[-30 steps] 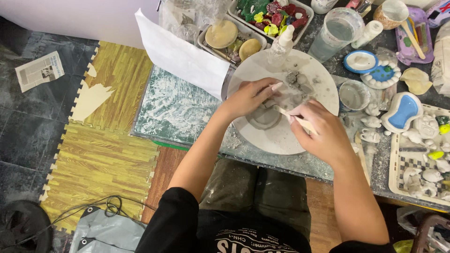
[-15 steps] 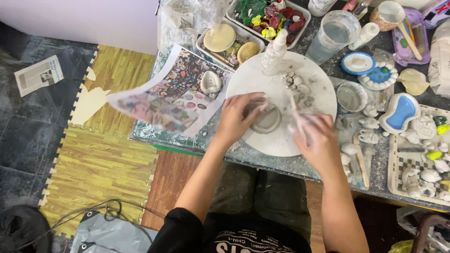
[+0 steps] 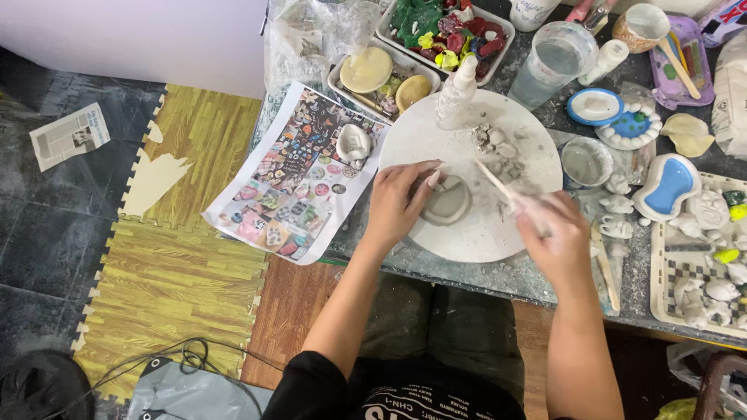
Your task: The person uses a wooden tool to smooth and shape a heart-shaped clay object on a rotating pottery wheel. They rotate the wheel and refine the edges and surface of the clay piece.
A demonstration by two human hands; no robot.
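Resting your left hand [image 3: 401, 204] on the round white board [image 3: 469, 233], you are pressing its fingers [image 3: 426, 177] against the left edge of the small clay dish [image 3: 447, 201]. That grey dish is sitting near the middle of the board, just right of your fingertips and touching them. Your left fingers are curling narrowly around the dish's rim, steadying it rather than lifting it.

Your right hand [image 3: 554, 237] is hovering over the right side of the board, its fingers closing tight around a thin wooden stick [image 3: 498, 184]. The stick is slanting up and to the left, its tip lying just beside the dish's upper right edge; whether it is actually touching the clay, you cannot tell from here. So the dish is lying between your two hands, left fingers on it, stick tip close by.

Beyond the dish, a heap of clay scraps [image 3: 498, 144] is lying on the far part of the board, next to a white squeeze bottle [image 3: 459, 92] standing upright. To your left, a printed sheet of small colourful pictures [image 3: 292, 183] is lying on the counter [image 3: 498, 276] edge, with a pale clay piece [image 3: 353, 143] sitting on its top corner. To your right, a blue heart-shaped dish [image 3: 669, 187] is resting well apart from your hands.
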